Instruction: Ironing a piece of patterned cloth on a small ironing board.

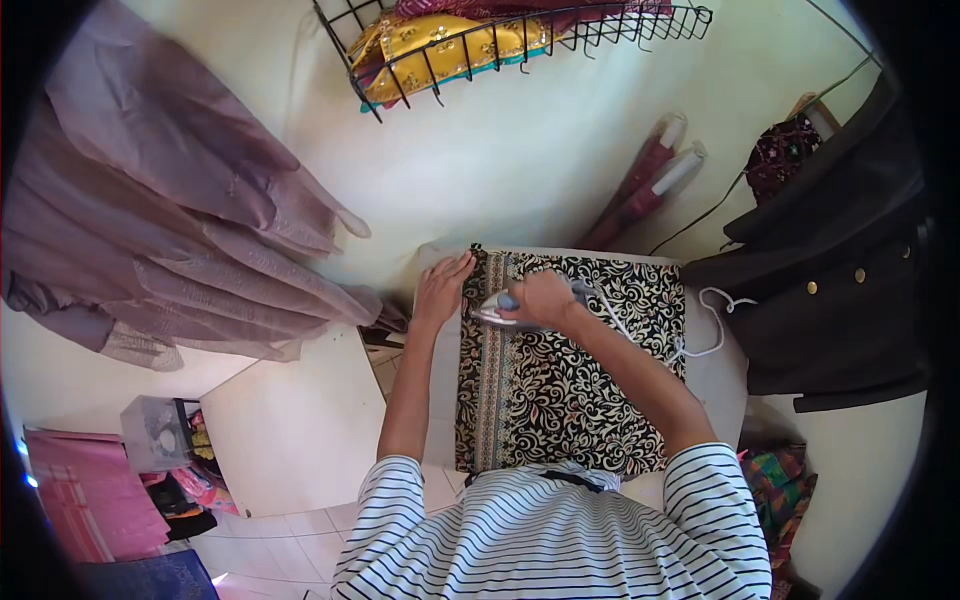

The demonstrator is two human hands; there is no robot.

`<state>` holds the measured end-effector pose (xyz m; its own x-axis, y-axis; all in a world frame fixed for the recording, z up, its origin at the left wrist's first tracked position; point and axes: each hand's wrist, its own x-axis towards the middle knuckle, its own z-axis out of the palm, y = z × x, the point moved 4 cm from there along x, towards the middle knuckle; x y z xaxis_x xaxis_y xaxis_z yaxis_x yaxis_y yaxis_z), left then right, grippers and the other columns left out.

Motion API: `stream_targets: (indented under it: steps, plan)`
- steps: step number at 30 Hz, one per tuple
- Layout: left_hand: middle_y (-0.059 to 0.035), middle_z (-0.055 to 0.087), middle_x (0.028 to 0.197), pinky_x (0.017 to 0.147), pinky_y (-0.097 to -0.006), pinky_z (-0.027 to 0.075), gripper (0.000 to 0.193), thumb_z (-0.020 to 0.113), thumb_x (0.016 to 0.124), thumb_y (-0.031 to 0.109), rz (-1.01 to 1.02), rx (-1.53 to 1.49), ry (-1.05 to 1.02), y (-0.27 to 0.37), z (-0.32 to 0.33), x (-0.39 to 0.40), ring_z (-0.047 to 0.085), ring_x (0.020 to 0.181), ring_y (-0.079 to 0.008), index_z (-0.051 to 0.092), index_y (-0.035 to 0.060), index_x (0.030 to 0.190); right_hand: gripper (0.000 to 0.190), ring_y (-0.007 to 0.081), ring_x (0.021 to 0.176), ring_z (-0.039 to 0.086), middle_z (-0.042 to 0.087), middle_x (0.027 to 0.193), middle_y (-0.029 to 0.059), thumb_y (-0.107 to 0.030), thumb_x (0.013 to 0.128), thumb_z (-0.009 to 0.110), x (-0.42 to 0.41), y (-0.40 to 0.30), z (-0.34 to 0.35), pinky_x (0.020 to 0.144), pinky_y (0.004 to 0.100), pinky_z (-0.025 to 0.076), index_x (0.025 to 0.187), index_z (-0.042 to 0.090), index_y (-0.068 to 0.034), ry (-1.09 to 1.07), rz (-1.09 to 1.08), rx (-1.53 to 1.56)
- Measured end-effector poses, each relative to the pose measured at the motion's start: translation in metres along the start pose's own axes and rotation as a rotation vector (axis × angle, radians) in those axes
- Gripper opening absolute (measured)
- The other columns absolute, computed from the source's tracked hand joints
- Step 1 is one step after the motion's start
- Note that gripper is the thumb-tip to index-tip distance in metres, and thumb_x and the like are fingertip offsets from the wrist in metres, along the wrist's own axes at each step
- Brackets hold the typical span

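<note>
A black cloth with a cream leaf-scroll pattern [570, 397] lies spread over a pale padded ironing surface [442, 390]. My right hand [546, 300] grips the handle of an electric iron [491, 311], whose pointed tip faces left. The iron rests on the upper left part of the cloth, across its striped border band. Its white cord [709, 349] trails off to the right over the padding. My left hand [446, 285] lies palm down at the cloth's upper left edge, fingers stretched toward its corner. Most of the soleplate is hidden from this angle.
Mauve garments [187, 210] hang at the left above a white tabletop [300, 427]. A black jacket with gold buttons [832, 300] hangs close on the right. Wrapped rolls [645, 180] lean against the wall. Overhead, a black wire basket [465, 64] holds folded fabrics.
</note>
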<state>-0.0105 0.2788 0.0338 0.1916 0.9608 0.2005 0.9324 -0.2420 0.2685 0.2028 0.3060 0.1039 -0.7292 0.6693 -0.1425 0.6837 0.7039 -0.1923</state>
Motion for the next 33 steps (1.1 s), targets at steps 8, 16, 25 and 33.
stream_targets:
  steps: [8,16,25,33]
  plan:
    - [0.0030,0.049,0.157,0.100,-0.0452,0.044,0.063,0.055,0.088,0.003,-0.070,0.105,-0.062,0.005,0.003,0.000,0.051,0.136,-0.0272,0.055,0.0192,0.148,0.055,0.0297,0.067,0.072,0.072,0.078,0.0127,-0.059,0.094,0.059,-0.140,-0.087,0.054,0.065,0.0452,0.059,0.102,0.072,-0.006,-0.180,-0.266,0.044]
    - [-0.0165,0.042,0.159,0.116,-0.0495,0.035,0.052,0.050,0.100,0.018,-0.133,0.313,0.007,0.044,0.009,-0.018,0.044,0.144,-0.0328,0.049,0.0055,0.150,0.051,0.0305,0.076,0.071,0.071,0.092,0.0176,-0.054,0.094,0.062,-0.188,-0.095,0.087,0.065,0.0475,0.059,0.106,0.064,-0.004,-0.107,-0.338,0.146]
    - [-0.0121,0.038,0.163,0.123,-0.0509,0.022,0.056,0.039,0.109,0.034,-0.132,-0.009,0.057,0.099,0.019,-0.078,0.034,0.150,-0.0302,0.037,0.0072,0.158,0.062,0.0352,0.078,0.073,0.073,0.080,0.0174,-0.066,0.092,0.058,-0.052,0.039,-0.006,0.072,0.0463,0.057,0.097,0.072,-0.005,0.101,0.307,-0.012]
    - [-0.0081,0.038,0.164,0.123,-0.0497,0.023,0.055,0.041,0.107,0.032,-0.229,0.064,0.073,0.097,0.019,-0.061,0.036,0.149,-0.0275,0.039,0.0118,0.158,0.064,0.0356,0.074,0.073,0.072,0.077,0.0185,-0.066,0.091,0.060,-0.052,0.045,0.011,0.070,0.0473,0.058,0.093,0.073,-0.004,0.304,0.308,0.011]
